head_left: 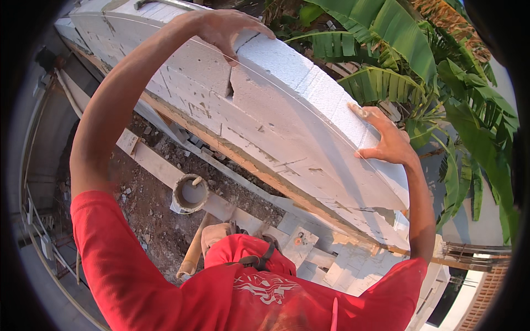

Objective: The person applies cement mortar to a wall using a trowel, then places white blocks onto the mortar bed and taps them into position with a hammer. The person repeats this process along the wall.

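A long white aerated concrete block (309,83) lies on the top course of a pale block wall. My left hand (234,33) straddles its far left end, the thumb on the front face and the fingers over the top. My right hand (386,135) clasps the same block further right, with the thumb at the front edge and the fingertips at the back edge. A narrow, chipped gap (230,85) shows below my left hand, between this block and its neighbour. A thin string (287,101) runs along the wall's upper front edge.
Below stands a round bucket (190,193) with grey contents, beside a plank (152,165) over rubble. A metal bar-like tool (165,4) lies on the wall top. Banana leaves (386,38) crowd the far side. A wooden post (193,251) rises near my body.
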The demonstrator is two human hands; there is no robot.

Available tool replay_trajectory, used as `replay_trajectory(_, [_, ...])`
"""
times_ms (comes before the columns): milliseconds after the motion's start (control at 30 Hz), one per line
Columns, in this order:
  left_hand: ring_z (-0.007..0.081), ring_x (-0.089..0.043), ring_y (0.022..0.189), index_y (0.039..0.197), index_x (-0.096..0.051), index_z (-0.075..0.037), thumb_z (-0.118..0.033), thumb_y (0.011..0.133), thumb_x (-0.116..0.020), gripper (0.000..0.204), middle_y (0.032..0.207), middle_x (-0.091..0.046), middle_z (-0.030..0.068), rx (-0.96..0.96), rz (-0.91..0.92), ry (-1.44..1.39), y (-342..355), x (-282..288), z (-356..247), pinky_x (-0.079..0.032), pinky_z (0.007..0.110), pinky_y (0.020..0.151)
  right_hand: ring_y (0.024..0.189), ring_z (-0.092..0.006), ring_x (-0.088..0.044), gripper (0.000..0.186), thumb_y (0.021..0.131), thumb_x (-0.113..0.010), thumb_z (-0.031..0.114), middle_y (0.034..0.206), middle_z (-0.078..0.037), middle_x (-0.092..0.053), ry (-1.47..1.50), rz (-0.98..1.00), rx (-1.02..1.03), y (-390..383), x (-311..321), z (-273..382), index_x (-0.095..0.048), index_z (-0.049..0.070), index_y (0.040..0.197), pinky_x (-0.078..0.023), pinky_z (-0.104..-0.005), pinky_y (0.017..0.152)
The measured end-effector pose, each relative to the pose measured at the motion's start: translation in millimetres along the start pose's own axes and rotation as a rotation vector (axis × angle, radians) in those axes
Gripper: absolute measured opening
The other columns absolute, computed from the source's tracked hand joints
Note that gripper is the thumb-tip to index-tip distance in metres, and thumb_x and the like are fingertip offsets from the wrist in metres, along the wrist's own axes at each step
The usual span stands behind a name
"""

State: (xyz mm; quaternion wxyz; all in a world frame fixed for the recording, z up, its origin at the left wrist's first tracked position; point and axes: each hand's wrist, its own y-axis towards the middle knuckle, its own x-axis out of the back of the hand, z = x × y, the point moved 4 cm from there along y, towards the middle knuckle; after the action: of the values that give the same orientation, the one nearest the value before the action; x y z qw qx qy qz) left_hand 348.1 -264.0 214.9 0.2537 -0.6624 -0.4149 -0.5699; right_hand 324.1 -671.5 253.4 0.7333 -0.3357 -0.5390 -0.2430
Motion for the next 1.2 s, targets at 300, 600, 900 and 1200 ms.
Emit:
replay_trajectory(300, [0.0294,-0.047,0.142,0.148,-0.052,-0.021,-0.046,0.044,-0.096,0.116,0.152,-0.053,0.0055,0.042,0.179,-0.17,9.6,16.9,9.7,-0.031,0.052,0.124,0.105,-0.0243,-0.067,0.055,0.084,-0.078,0.026,0.113,-0.016,-0.071,0.564,-0.981,0.009,-201.1,-21.4,3.5,-0.066,0.0,0.13,-0.05,-0.0399,0.098])
replay_trajectory(600, [0.0327,-0.041,0.145,0.146,-0.052,-0.007,-0.077,0.063,-0.078,0.111,0.154,-0.048,0.015,0.094,0.274,-0.295,13.4,22.7,7.6,-0.027,0.052,0.122,0.093,-0.0167,-0.066,0.034,0.094,-0.073,0.023,0.105,-0.008,-0.069,1.388,-1.234,-1.056,-255.4,-337.0,-108.2,-0.07,-0.003,0.117,-0.057,-0.0325,0.084])
replay_trajectory(900, [0.0318,-0.037,0.148,0.152,-0.043,-0.014,-0.002,0.044,-0.092,0.119,0.157,-0.045,0.0089,0.064,0.167,0.175,-4.8,10.1,-15.3,-0.033,0.048,0.124,0.098,-0.0214,-0.067,0.036,0.093,-0.076,0.035,0.096,-0.009,-0.064,1.412,-1.401,-0.761,-203.2,-376.7,-161.2,-0.051,0.01,0.084,-0.06,-0.0422,0.087])
replay_trajectory(1200, [0.0324,-0.037,0.148,0.152,-0.042,-0.014,0.002,0.053,-0.09,0.111,0.158,-0.043,0.0089,0.09,0.148,0.3,-8.8,5.0,-16.1,-0.034,0.046,0.124,0.093,-0.0193,-0.064,0.034,0.094,-0.075,0.024,0.087,-0.003,-0.053,1.48,-1.37,-0.721,-202.7,-375.9,-161.4,-0.045,0.012,0.085,-0.061,-0.0477,0.09])
